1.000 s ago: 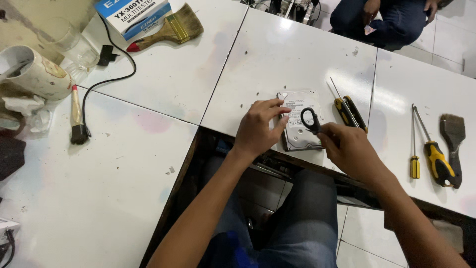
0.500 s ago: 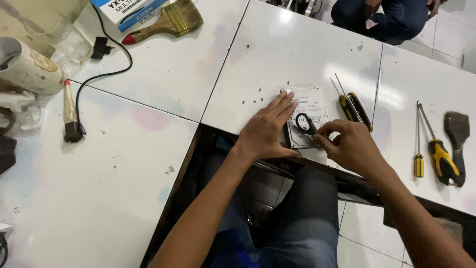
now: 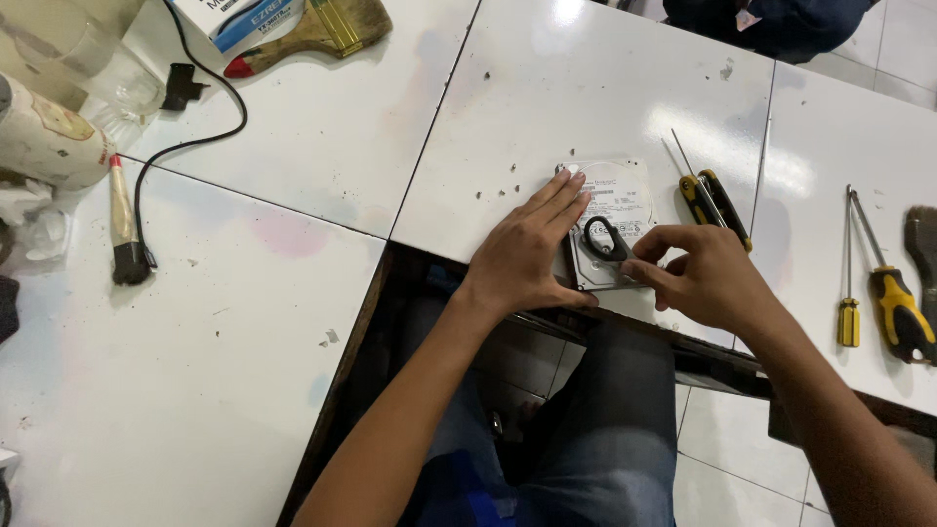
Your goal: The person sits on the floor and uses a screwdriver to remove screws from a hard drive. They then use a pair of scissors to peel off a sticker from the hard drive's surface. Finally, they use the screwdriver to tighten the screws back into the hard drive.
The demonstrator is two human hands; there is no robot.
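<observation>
A silver hard drive (image 3: pixel 617 193) with a white label lies flat at the table's near edge. My left hand (image 3: pixel 527 252) rests flat on its left side, fingers stretched out and thumb along its front edge, holding it down. On the drive's lower part sits a black loop-shaped piece (image 3: pixel 606 240). My right hand (image 3: pixel 705 278) pinches the right end of that piece with thumb and fingertips. My legs in jeans show below the table edge.
Two yellow-and-black screwdrivers (image 3: pixel 714 203) lie just right of the drive, with more screwdrivers (image 3: pixel 886 298) and a brush (image 3: pixel 919 244) farther right. At the back left are a wooden brush (image 3: pixel 327 24), a box (image 3: pixel 244 18), a black cable (image 3: pixel 195 117) and a small brush (image 3: pixel 125 234). Another person sits across the table (image 3: pixel 771 20).
My left hand went from gripping the drive's edge to lying flat on it. My right hand stayed on the black loop piece and slid slightly lower.
</observation>
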